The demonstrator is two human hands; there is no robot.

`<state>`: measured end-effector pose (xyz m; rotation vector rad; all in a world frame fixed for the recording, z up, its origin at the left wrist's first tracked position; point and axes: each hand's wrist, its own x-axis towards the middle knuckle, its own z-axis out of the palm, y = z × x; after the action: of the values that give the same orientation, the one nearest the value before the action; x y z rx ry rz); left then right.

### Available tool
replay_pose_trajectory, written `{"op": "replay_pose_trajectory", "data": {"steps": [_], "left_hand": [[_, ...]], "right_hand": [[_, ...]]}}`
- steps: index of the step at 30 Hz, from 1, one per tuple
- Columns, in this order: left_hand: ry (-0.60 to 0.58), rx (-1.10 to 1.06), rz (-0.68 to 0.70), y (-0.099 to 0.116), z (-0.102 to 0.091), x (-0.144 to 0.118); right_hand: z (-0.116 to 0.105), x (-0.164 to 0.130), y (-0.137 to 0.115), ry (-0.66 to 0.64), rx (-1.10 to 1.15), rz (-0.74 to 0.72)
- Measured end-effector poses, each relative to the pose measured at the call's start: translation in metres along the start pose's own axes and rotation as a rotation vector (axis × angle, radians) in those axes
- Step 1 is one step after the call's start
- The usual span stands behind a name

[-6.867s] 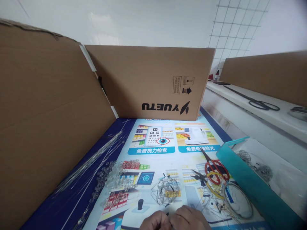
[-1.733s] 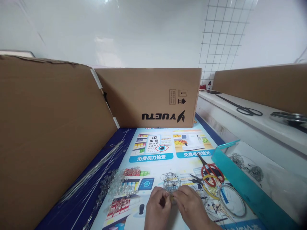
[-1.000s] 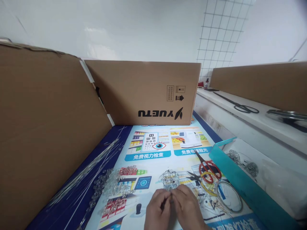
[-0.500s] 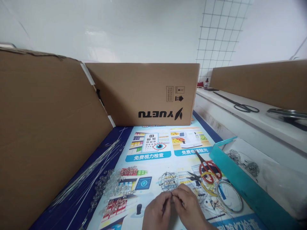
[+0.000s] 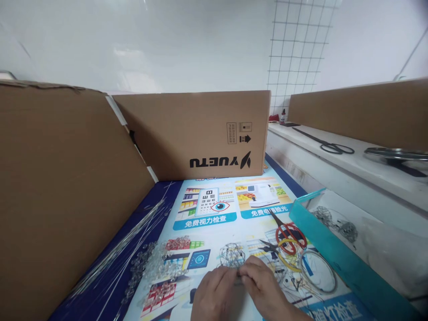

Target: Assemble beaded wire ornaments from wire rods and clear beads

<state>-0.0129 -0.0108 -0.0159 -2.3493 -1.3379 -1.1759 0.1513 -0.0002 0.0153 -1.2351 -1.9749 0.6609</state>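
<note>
Low in the middle of the head view, a loose ball of thin silvery wire sits just beyond my fingertips. My left hand is closed, its thumb and fingers pinched at the ball's near edge. From the other side my right hand pinches at the same spot, its fingertips almost touching the left ones. The exact bit of wire between the fingers is hidden. Right of my hands lie scissors with red handles, yellow-handled scissors and a coil of wire among loose wire scraps.
Clear beads are spread at left beside long straight wires. A teal-edged box at right holds more wire balls and a plastic bag. Cardboard panels stand behind and left. Black scissors lie on the white ledge.
My left hand has turned slightly, its fingers now lying more over the pinch, and shifted a little left. The whole view has moved slightly; the wire ball stays by the fingertips.
</note>
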Motion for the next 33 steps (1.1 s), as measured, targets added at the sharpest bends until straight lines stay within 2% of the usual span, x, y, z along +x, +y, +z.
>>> {"op": "replay_pose_trajectory", "data": {"steps": [5,11,18,26,33], "left_hand": [[-0.109,-0.08,0.005,-0.003,-0.001,0.004],[-0.085,-0.014,0.037,-0.002,-0.005,0.009],[-0.108,-0.031,-0.024,-0.005,0.006,0.001],[-0.035,-0.089,0.014,-0.004,0.001,0.007],[-0.046,-0.105,0.039,-0.005,-0.002,0.011]], "right_hand": [[0.003,-0.003,0.005,0.01,-0.056,-0.026],[0.01,-0.008,0.008,0.119,-0.274,-0.203],[0.016,-0.012,0.009,0.152,-0.251,-0.159],[0.012,-0.01,0.011,0.192,-0.289,-0.197],[0.011,-0.009,0.009,0.18,-0.307,-0.172]]}}
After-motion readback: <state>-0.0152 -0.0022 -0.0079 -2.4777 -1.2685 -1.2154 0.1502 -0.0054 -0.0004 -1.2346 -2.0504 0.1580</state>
